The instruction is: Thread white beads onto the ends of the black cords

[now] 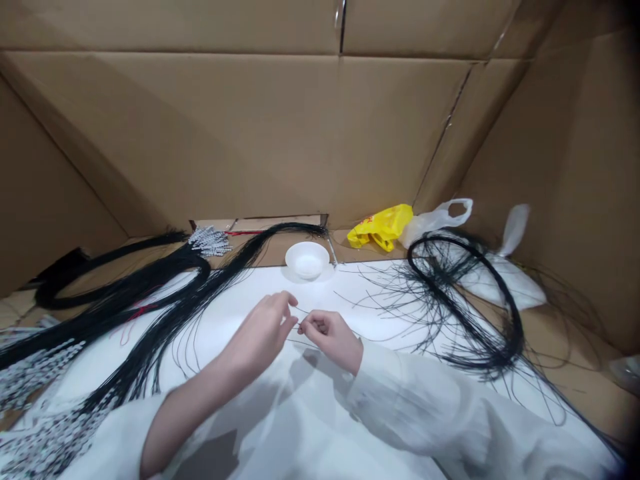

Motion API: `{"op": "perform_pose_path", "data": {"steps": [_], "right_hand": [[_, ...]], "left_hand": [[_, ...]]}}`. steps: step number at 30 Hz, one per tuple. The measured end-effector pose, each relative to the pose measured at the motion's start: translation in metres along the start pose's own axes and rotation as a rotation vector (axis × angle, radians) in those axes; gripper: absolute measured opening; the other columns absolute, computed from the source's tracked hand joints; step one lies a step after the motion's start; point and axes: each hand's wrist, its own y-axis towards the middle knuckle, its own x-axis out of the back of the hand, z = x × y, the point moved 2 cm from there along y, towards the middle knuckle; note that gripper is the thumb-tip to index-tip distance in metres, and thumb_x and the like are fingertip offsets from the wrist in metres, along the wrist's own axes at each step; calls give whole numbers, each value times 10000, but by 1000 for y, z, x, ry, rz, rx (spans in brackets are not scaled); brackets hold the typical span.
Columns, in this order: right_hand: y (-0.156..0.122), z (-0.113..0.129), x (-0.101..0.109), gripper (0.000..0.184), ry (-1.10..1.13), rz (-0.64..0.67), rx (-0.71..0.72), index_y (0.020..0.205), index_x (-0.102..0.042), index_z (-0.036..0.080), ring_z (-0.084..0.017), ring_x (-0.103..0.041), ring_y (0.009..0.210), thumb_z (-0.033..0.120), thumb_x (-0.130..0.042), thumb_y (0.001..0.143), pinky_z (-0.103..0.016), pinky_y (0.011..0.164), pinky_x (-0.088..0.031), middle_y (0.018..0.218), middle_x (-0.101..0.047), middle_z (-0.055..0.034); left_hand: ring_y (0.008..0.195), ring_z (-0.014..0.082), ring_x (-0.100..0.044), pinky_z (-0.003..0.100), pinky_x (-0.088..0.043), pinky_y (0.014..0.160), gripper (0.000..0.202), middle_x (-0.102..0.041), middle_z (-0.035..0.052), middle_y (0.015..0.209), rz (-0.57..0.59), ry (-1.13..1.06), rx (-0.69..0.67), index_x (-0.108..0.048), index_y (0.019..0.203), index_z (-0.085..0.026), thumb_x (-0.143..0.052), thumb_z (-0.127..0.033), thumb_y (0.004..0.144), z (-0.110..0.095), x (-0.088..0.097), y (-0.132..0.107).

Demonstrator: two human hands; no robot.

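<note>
My right hand [327,335] is closed in a pinch just right of the middle, over the white work surface [240,308]. A thin dark strand, a wire or cord, shows at its fingertips. My left hand [270,323] is close beside it on the left, thumb and forefinger apart with a small gap between them; I see nothing held there. Fine strands run near both hands. A white bowl [307,260] stands just beyond them. To the right lies a looped coil of black strands [510,320], its loose ends spreading toward my right hand.
Long black strand bundles [200,293] cover the left side, with black-and-white patterned ends [50,427]. A red tie [141,310] crosses one bundle. A yellow plastic bag [383,228] and a whitish bag [435,219] lie at the back right. Cardboard walls [240,133] enclose the surface.
</note>
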Motion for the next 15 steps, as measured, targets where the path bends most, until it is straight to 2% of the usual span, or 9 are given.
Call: {"op": "perform_pose_path", "data": {"steps": [3, 5, 7, 9, 11, 15], "right_hand": [[1, -7, 5, 189, -85, -154, 85, 703, -571, 149, -110, -463, 565, 231, -447, 819, -229, 561, -370, 611, -544, -7], [2, -10, 11, 187, -209, -294, 207, 704, -551, 160, -144, -486, 685, 227, -434, 834, -268, 677, -388, 671, -559, -27], [5, -15, 14, 176, -324, -351, 247, 709, -537, 162, -179, -483, 813, 201, -423, 837, -319, 795, -366, 759, -577, -56], [7, -21, 13, 155, -381, -323, 193, 715, -532, 158, -192, -481, 841, 173, -425, 826, -340, 813, -358, 801, -582, -76], [7, -24, 9, 147, -378, -254, 144, 711, -531, 155, -179, -499, 784, 162, -430, 818, -311, 754, -383, 781, -582, -73], [0, -23, -4, 178, -263, -56, 119, 735, -540, 164, -129, -504, 631, 206, -409, 848, -240, 605, -382, 696, -581, -30]], "left_hand": [[838, 178, -564, 293, -427, 735, 187, -607, 51, 915, -70, 28, -5, -523, 934, -178, -394, -291, 860, 2, 25, 43], [863, 177, -560, 291, -422, 742, 205, -609, 57, 951, 72, 137, -20, -524, 974, -168, -379, -259, 862, 6, 26, 80], [828, 173, -568, 288, -429, 730, 177, -624, 53, 911, 200, 172, -21, -564, 951, -162, -441, -206, 830, 13, 15, 115], [783, 162, -576, 294, -449, 716, 169, -626, 49, 889, 319, 202, -5, -581, 947, -149, -534, -175, 787, 23, -5, 143], [802, 154, -577, 326, -473, 728, 197, -608, 55, 947, 403, 231, 25, -571, 981, -136, -560, -222, 804, 33, -25, 160], [889, 175, -574, 377, -485, 775, 264, -579, 72, 1041, 484, 249, 70, -550, 1051, -139, -529, -296, 840, 51, -50, 174]]}}
